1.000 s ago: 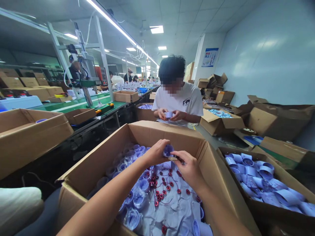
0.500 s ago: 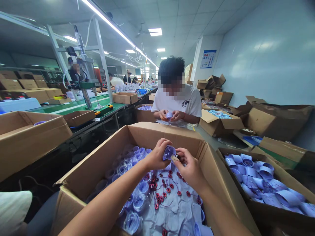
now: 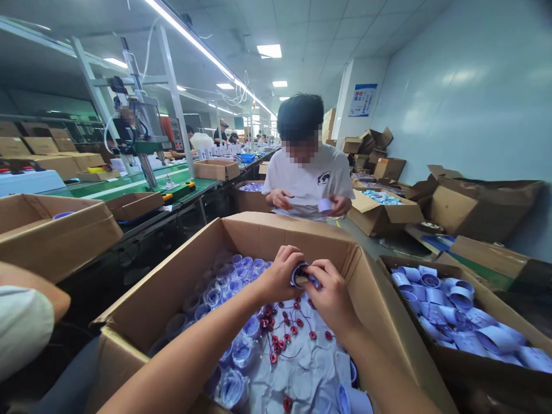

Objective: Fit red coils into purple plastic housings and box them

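My left hand [image 3: 282, 275] is closed around a small purple-white plastic cup [image 3: 298, 276], its open end turned toward me. The fingers of my right hand [image 3: 328, 290] reach to the cup's mouth and right rim, pinched on something I cannot make out. Both hands are above a large cardboard box [image 3: 276, 227]. Inside it, several wrapped cups [image 3: 233, 388] lie at the left, and red round parts with thin wires [image 3: 282, 345] are scattered over crumpled white sheeting [image 3: 302, 374]. Another cup [image 3: 353, 399] lies at the box's lower right.
To the right stands a box of white cups [image 3: 461, 322]. A person [image 3: 308, 167] across from me holds a cup. Left are an open carton [image 3: 56, 241], a green conveyor line [image 3: 129, 184] with a press, and someone's arm [image 3: 32, 293].
My right fingers have moved to the cup's mouth, and the cup has turned slightly. The person opposite has spread their hands apart. An arm has come into view at the left.
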The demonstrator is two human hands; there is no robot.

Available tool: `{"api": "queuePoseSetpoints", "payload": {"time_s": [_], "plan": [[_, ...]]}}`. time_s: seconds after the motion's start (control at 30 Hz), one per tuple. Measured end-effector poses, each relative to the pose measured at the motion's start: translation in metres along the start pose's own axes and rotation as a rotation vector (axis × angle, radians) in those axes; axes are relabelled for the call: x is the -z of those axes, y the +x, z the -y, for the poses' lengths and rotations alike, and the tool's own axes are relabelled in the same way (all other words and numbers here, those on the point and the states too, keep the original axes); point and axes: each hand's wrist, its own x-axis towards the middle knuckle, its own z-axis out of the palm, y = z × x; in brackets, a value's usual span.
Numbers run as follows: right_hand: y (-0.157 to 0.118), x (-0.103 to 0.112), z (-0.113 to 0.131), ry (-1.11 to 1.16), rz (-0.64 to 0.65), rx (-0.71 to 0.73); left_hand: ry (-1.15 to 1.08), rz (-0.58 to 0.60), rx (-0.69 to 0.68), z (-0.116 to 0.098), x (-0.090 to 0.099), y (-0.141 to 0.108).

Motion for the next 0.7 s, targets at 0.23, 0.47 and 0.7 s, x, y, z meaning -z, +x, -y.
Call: {"api": "queuePoseSetpoints", "payload": {"time_s": [0.23,0.47,0.7], "plan": [[0.001,-0.001,-0.006,0.129,0.044,-0.043,0.029,0.019,0.029,0.004,-0.002,-0.001],[-0.002,-0.003,0.004,0.125,-0.061,-0.037,0.016,-0.025,0.013,0.000,-0.003,0.000],[-0.010,-0.016,0.004,0.299,-0.178,-0.252,-0.106,-0.003,0.037,-0.004,-0.004,0.000]]}}
